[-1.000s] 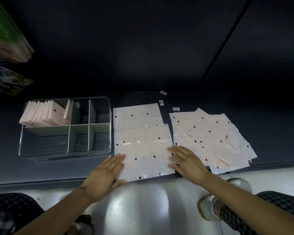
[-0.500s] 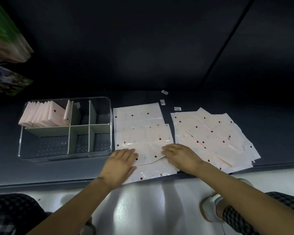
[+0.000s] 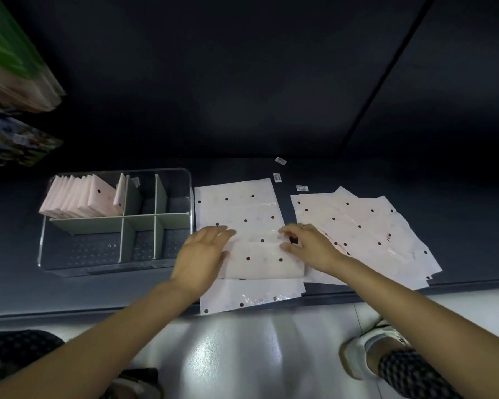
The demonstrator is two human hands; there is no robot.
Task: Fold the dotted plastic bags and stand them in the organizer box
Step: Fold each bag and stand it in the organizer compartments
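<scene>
- Since a second ago, I've rolled the near edge of the top dotted bag (image 3: 261,259) away from me.
- Left hand (image 3: 200,256) lies flat, fingers straight; right hand (image 3: 311,247) pinches the fold.
- Organizer box (image 3: 185,180) sits just left.

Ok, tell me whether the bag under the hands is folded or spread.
Partly folded: the bag has its near edge doubled over away from the person, under both hands, far half flat.

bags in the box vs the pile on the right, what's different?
The bags in the box are folded into small squares; the pile on the right is unfolded full sheets. The boxed ones stand on edge in a tight row in the back-left compartment; the pile lies flat on the shelf, fanned and overlapping. Both are pale pink plastic with dark dots.
</scene>
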